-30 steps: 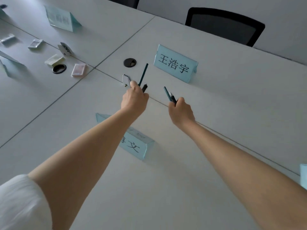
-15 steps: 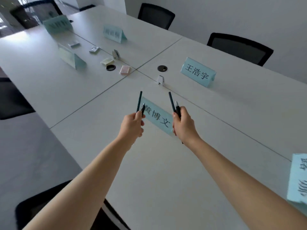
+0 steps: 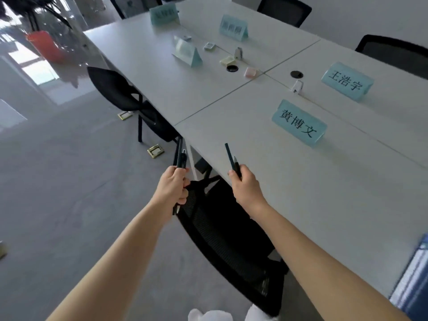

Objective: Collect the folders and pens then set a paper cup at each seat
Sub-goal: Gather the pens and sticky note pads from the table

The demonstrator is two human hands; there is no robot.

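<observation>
I log dark green-black pens (image 3: 180,156) and (image 3: 232,159). Table (image 3: 301,181): white, thin grey seams. Name cards (image 3: 298,123): pale teal, black characters. Chairs (image 3: 227,228): black mesh. Floor (image 3: 58,193): grey. Pot (image 3: 44,45) at far left: orange-red. Pink packet (image 3: 250,72) beside a pale yellow one (image 3: 228,60).

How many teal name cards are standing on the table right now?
4: two near ones by the right edge, three... no, two blurred far ones; a paler fifth tent is unclear.
</observation>
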